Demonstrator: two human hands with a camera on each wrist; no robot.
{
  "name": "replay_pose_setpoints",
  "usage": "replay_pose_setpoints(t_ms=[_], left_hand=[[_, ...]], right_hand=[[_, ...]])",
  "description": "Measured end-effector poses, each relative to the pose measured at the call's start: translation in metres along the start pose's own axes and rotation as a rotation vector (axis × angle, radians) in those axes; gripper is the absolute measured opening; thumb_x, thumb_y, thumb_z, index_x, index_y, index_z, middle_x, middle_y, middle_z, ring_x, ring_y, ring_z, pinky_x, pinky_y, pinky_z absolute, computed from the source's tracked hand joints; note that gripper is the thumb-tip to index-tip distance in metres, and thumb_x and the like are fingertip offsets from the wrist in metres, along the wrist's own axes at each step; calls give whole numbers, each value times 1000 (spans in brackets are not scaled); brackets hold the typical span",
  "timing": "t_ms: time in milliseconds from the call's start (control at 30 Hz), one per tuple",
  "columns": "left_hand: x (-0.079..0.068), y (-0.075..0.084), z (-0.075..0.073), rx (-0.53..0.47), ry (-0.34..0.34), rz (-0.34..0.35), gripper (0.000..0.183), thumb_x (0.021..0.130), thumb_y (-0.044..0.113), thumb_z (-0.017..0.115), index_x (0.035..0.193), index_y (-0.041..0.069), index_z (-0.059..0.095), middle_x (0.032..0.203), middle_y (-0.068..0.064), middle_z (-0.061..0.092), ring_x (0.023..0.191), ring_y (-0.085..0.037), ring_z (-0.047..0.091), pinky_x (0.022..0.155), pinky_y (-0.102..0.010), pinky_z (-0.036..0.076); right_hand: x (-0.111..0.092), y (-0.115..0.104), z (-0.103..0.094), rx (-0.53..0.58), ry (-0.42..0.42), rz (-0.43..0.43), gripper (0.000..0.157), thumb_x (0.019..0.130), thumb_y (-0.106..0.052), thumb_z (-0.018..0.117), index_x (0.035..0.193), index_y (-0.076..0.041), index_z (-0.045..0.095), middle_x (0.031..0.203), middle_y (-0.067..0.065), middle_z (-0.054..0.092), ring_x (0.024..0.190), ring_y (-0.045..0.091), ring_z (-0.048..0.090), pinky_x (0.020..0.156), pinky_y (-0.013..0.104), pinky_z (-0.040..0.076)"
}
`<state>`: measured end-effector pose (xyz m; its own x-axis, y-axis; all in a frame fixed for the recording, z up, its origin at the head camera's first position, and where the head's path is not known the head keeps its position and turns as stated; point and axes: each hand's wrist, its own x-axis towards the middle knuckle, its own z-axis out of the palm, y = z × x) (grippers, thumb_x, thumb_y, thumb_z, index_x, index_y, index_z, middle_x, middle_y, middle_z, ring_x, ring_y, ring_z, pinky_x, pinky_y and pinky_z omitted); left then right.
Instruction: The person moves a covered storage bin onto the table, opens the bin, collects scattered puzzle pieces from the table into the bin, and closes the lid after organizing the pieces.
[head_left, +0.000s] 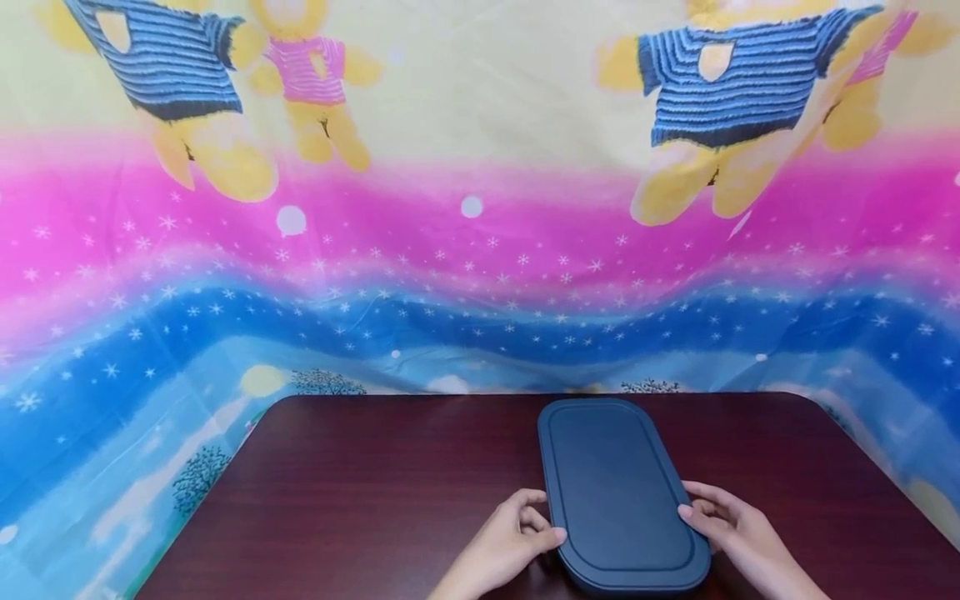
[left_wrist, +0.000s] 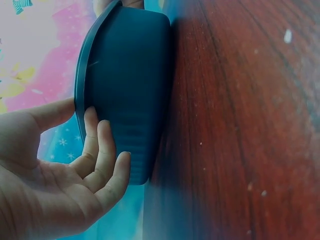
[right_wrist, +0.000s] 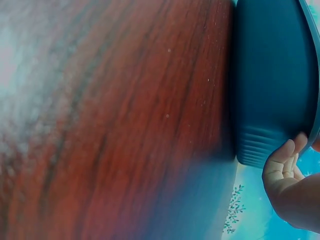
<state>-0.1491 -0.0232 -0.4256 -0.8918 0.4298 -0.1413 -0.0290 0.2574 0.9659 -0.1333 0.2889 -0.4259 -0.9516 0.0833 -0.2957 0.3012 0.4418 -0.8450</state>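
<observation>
A dark blue-grey lidded box [head_left: 618, 483], oblong with rounded corners, stands on the table with its lid on. My left hand [head_left: 513, 533] holds it at the left rim, thumb on the lid's edge. In the left wrist view, the fingertips [left_wrist: 103, 127] of that hand reach under the rim against the box's side wall [left_wrist: 132, 75]. On the opposite long side, my right hand [head_left: 735, 525] grips the rim with its thumb on the lid's edge. In the right wrist view its fingers [right_wrist: 286, 155] curl up beneath the rim near a ribbed corner. The box's contents are hidden.
The dark red-brown wooden table [head_left: 360, 483] has rounded far corners. Behind it and along its sides hangs a colourful printed cloth [head_left: 465, 250] with bears and snowflakes. The box lies right of the table's middle, its far end close to the back edge.
</observation>
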Motion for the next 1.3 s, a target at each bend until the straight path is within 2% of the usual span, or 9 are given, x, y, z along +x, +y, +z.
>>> replay_pose_setpoints(t_ms=[100, 367, 600, 733, 833, 1000, 1167, 1300], left_hand=[[1, 0, 0, 8, 3, 9, 49, 90, 15, 72, 131, -2, 53, 83, -1, 66, 80, -15, 61, 79, -38, 50], [6, 3, -3, 38, 6, 3, 50, 93, 20, 69, 134, -2, 52, 90, 0, 65, 79, -16, 60, 69, -34, 49], [11, 0, -8, 124, 36, 1, 49, 94, 28, 69, 134, 3, 55, 88, 4, 62, 77, -14, 58, 66, -35, 48], [16, 2, -12, 202, 56, 42, 49, 93, 30, 70, 134, 6, 57, 87, 9, 63, 75, -10, 59, 66, -34, 48], [21, 3, -15, 225, 68, 77, 50, 93, 29, 70, 134, 5, 57, 88, 10, 63, 74, -8, 59, 67, -32, 48], [31, 5, -20, 200, 70, 109, 52, 93, 26, 69, 138, 4, 54, 94, 8, 64, 78, -9, 59, 67, -31, 48], [40, 5, -23, 132, 69, 100, 53, 94, 24, 69, 140, 4, 52, 101, 3, 63, 84, -13, 59, 70, -34, 49], [48, 3, -24, 128, 92, 105, 53, 94, 24, 68, 140, 4, 51, 103, 1, 63, 85, -14, 59, 72, -35, 50]], right_hand=[[1, 0, -1, 3, -2, -5, 75, 98, -42, 60, 147, 9, 34, 103, 7, 61, 87, 20, 60, 69, 38, 51], [5, -2, 0, 99, 14, -3, 74, 98, -41, 61, 148, 6, 33, 106, 9, 63, 87, 21, 63, 71, 38, 54], [15, -4, -3, 65, 12, -16, 77, 96, -46, 63, 148, 3, 36, 114, 10, 63, 90, 19, 63, 73, 38, 53], [22, -7, -8, 36, 18, -31, 77, 95, -47, 63, 148, 2, 38, 119, 12, 63, 92, 18, 63, 74, 38, 54], [26, -10, -10, 17, 25, -49, 76, 96, -48, 62, 148, 2, 39, 123, 15, 62, 92, 18, 64, 74, 38, 54], [32, -16, -9, -14, 41, -100, 73, 96, -48, 61, 147, 1, 41, 124, 16, 62, 90, 18, 63, 73, 36, 54], [39, -18, -7, -24, 59, -135, 71, 97, -47, 61, 146, 0, 43, 122, 14, 63, 88, 19, 63, 71, 36, 53], [46, -19, -10, -42, 79, -161, 70, 96, -48, 61, 145, -1, 45, 121, 13, 63, 85, 19, 61, 70, 35, 53]])
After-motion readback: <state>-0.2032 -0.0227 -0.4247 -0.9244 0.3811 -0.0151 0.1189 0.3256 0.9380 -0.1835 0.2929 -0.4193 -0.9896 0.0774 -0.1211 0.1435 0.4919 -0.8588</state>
